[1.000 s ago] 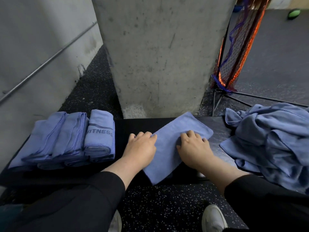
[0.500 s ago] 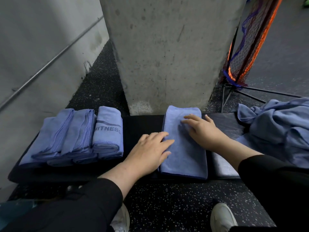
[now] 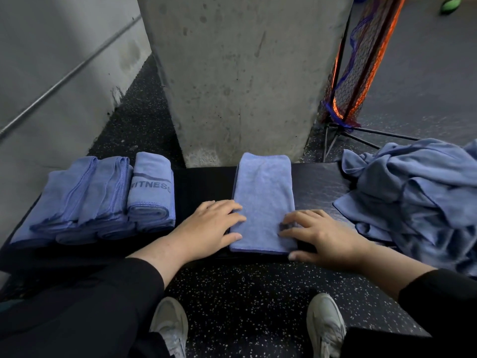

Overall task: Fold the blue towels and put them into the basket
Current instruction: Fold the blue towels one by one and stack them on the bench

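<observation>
Both hands had shifted since half a second earlier: the right hand [image 3: 325, 236], which had been flat on the far half of the folded towel [image 3: 263, 202], had come back to the towel's near right corner, and the left hand [image 3: 209, 228] had slid to its near left edge. At the moment of inspection the folded towel lay as a narrow rectangle on the black bench [image 3: 317, 184], its long side running from the near edge to the far edge, roughly at the bench's middle. The left hand rested with fingers straight and spread, fingertips on the towel's left border, gripping nothing. The right hand lay with fingers loosely extended over the near right corner, thumb along the bench's near edge; it pressed rather than pinched the cloth. Toward the left end of the bench stood a row of folded towels [image 3: 103, 197], touching one another, the rightmost printed with "FITNESS". At the right end sat a loose heap of unfolded blue towels [image 3: 418, 197], apart from the folded one. A concrete pillar [image 3: 245, 73] rose just beyond the far edge, with a mesh net stand [image 3: 361, 63] to its right. Two pale shoes [image 3: 325, 324] showed on the speckled floor [image 3: 245, 293] below the near edge.
</observation>
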A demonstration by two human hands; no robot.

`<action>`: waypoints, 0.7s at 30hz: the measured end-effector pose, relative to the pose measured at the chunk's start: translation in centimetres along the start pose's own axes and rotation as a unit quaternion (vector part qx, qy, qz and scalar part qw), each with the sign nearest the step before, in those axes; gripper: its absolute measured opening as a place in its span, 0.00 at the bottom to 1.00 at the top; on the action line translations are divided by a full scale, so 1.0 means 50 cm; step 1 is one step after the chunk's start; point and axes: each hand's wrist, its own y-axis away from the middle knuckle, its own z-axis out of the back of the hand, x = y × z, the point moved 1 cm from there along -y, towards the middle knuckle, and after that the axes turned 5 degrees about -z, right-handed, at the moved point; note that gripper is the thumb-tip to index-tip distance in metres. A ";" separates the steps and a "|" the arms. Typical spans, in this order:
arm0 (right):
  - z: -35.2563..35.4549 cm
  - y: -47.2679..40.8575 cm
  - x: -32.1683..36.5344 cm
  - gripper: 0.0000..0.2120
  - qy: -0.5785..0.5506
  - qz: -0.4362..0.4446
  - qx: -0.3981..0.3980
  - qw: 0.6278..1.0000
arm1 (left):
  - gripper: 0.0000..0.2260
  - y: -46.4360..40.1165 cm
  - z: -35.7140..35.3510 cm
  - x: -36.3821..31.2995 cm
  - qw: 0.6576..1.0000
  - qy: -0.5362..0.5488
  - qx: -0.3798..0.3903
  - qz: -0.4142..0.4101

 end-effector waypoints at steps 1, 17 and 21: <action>-0.001 0.009 0.002 0.26 0.009 0.006 0.005 1.000 | 0.19 0.006 0.001 -0.003 1.000 0.006 -0.012 -0.021; 0.015 -0.021 0.020 0.14 -0.123 -0.129 -0.093 0.980 | 0.06 -0.010 0.010 -0.030 0.991 0.110 -0.077 0.006; 0.018 -0.022 0.012 0.11 -0.125 -0.124 -0.066 0.982 | 0.03 -0.019 0.039 -0.038 0.976 0.199 -0.052 0.076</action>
